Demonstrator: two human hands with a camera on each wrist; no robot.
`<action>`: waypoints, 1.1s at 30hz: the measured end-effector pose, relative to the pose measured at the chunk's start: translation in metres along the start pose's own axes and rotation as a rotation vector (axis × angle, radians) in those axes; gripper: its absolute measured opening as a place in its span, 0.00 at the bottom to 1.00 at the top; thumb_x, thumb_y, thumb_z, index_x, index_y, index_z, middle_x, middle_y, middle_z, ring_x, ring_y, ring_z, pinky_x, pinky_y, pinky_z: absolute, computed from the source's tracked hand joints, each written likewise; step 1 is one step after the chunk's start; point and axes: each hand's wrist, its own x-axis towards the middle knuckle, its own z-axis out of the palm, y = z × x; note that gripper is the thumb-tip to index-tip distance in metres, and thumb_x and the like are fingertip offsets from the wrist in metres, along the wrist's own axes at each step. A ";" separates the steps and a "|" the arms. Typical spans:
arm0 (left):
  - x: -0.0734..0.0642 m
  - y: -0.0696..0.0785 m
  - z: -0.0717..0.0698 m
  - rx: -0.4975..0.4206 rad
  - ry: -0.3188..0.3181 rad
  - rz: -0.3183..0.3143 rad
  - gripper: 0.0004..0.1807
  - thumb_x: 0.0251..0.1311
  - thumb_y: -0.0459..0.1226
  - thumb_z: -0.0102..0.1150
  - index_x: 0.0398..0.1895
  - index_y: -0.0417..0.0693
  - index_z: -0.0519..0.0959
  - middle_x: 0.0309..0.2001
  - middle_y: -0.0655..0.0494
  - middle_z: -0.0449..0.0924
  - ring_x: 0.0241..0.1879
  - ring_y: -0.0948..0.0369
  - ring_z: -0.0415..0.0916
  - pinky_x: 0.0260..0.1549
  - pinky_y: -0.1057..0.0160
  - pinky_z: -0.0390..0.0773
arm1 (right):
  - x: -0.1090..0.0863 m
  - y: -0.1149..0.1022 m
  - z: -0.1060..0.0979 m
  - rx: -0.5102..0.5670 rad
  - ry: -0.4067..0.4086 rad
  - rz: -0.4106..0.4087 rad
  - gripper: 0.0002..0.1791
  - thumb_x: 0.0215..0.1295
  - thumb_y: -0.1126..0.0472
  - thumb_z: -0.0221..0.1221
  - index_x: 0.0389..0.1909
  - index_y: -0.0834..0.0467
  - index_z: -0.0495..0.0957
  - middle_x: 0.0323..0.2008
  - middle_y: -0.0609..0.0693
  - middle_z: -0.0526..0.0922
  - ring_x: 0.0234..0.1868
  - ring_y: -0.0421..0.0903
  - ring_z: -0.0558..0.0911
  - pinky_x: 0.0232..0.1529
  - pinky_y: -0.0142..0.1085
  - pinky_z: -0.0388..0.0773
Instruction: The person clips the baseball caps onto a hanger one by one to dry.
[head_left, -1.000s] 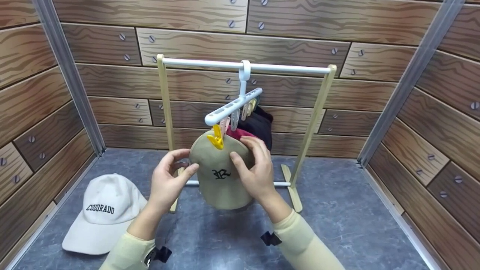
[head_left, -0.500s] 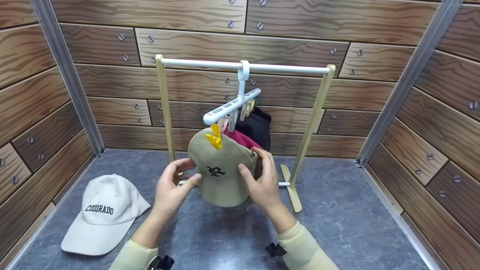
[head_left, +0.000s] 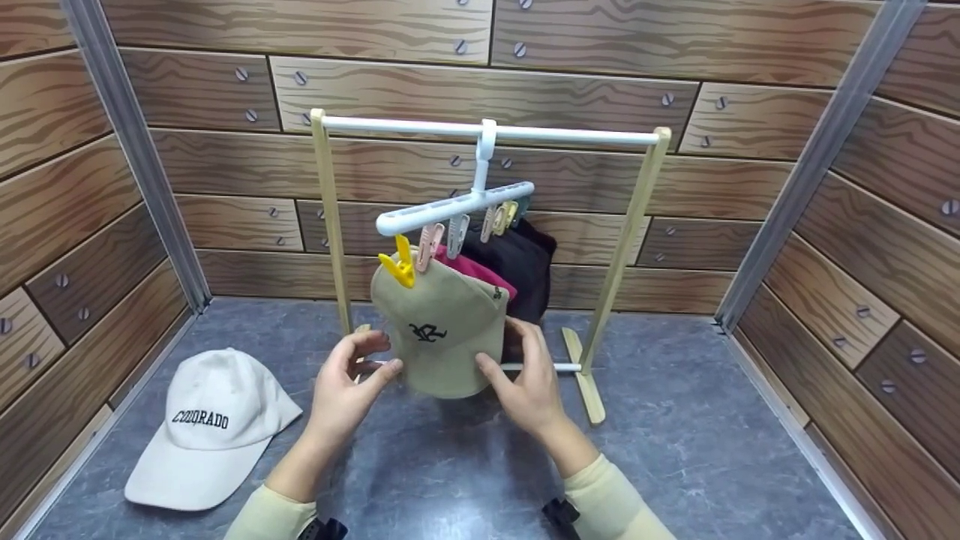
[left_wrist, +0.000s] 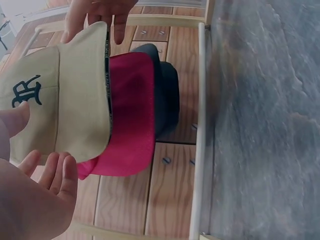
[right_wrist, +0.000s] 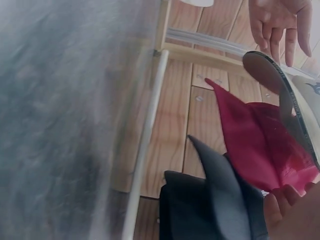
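Observation:
An olive-tan cap [head_left: 451, 367] with a dark embroidered emblem hangs from a yellow clip [head_left: 403, 271] at the near end of a light-blue clip hanger [head_left: 450, 208]. My left hand [head_left: 343, 388] is beside the cap's left edge, thumb and fingers spread and loosely bent. By the right edge, my right hand [head_left: 531, 384] has its thumb close to the brim and its fingers behind. In the left wrist view, neither hand visibly pinches the cap. Behind it hang a crimson cap [left_wrist: 132, 120] and dark caps [right_wrist: 212, 200], partly hidden.
The hanger hooks over the white top bar [head_left: 577, 136] of a wooden-legged rack [head_left: 626, 255]. A white COLORADO cap [head_left: 214, 427] lies on the grey marbled surface [head_left: 675, 420] at left. Wood-patterned walls [head_left: 862, 300] enclose three sides.
The hanger has turned, its near end swinging left with the olive-tan cap. Both hands have shifted lower, and the right hand has come off the crown to beside the brim.

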 end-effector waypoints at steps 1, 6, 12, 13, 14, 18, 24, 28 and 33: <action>0.000 -0.001 -0.001 0.002 0.000 -0.006 0.24 0.69 0.29 0.76 0.65 0.32 0.79 0.60 0.41 0.84 0.61 0.48 0.82 0.57 0.60 0.84 | -0.001 0.002 0.001 -0.009 -0.006 0.002 0.34 0.72 0.55 0.75 0.72 0.63 0.75 0.62 0.54 0.81 0.62 0.52 0.82 0.62 0.51 0.81; -0.001 -0.007 -0.003 0.031 -0.011 -0.014 0.24 0.68 0.30 0.77 0.64 0.33 0.80 0.58 0.42 0.86 0.59 0.44 0.83 0.57 0.56 0.85 | -0.009 0.012 0.005 -0.050 -0.040 0.017 0.35 0.70 0.51 0.75 0.70 0.64 0.75 0.58 0.57 0.82 0.60 0.54 0.83 0.61 0.55 0.81; -0.002 -0.013 -0.005 0.048 -0.004 -0.022 0.23 0.69 0.31 0.77 0.63 0.33 0.81 0.57 0.43 0.86 0.57 0.46 0.84 0.56 0.61 0.84 | -0.017 0.020 0.009 -0.093 -0.114 0.052 0.37 0.68 0.45 0.77 0.66 0.63 0.76 0.55 0.54 0.83 0.57 0.53 0.84 0.59 0.54 0.81; -0.002 -0.014 -0.005 0.046 -0.005 -0.029 0.23 0.69 0.32 0.76 0.63 0.33 0.81 0.57 0.42 0.86 0.57 0.46 0.85 0.56 0.62 0.84 | -0.018 0.021 0.009 -0.098 -0.129 0.061 0.37 0.67 0.44 0.77 0.66 0.62 0.77 0.55 0.53 0.83 0.57 0.52 0.84 0.60 0.54 0.81; -0.002 -0.015 -0.006 0.041 -0.006 -0.035 0.24 0.69 0.32 0.76 0.64 0.32 0.80 0.57 0.42 0.86 0.57 0.45 0.85 0.56 0.62 0.84 | -0.018 0.021 0.009 -0.102 -0.144 0.076 0.38 0.67 0.42 0.77 0.66 0.61 0.76 0.55 0.52 0.82 0.58 0.51 0.84 0.61 0.53 0.80; -0.002 -0.017 -0.007 0.021 -0.011 -0.058 0.24 0.71 0.32 0.75 0.64 0.31 0.79 0.59 0.41 0.86 0.57 0.43 0.85 0.57 0.62 0.83 | -0.018 0.022 0.010 -0.098 -0.195 0.126 0.39 0.66 0.39 0.78 0.66 0.58 0.76 0.56 0.50 0.82 0.60 0.50 0.83 0.64 0.52 0.79; -0.001 -0.019 -0.008 0.021 -0.001 -0.090 0.23 0.71 0.31 0.74 0.63 0.30 0.79 0.59 0.40 0.86 0.58 0.42 0.85 0.57 0.63 0.83 | -0.018 0.025 0.012 -0.110 -0.249 0.148 0.40 0.62 0.37 0.79 0.63 0.56 0.77 0.55 0.50 0.83 0.59 0.50 0.84 0.63 0.51 0.80; -0.001 -0.022 -0.009 0.055 0.002 -0.094 0.22 0.71 0.32 0.74 0.63 0.30 0.80 0.58 0.40 0.86 0.58 0.43 0.85 0.57 0.63 0.82 | -0.020 0.026 0.013 -0.136 -0.289 0.149 0.39 0.62 0.35 0.79 0.61 0.56 0.77 0.55 0.51 0.83 0.59 0.51 0.84 0.63 0.52 0.80; 0.000 -0.024 -0.011 0.110 0.002 -0.101 0.21 0.73 0.34 0.73 0.63 0.31 0.81 0.58 0.40 0.87 0.59 0.46 0.85 0.57 0.64 0.82 | -0.021 0.027 0.014 -0.142 -0.354 0.175 0.41 0.63 0.34 0.77 0.64 0.57 0.77 0.57 0.55 0.83 0.62 0.58 0.83 0.66 0.55 0.78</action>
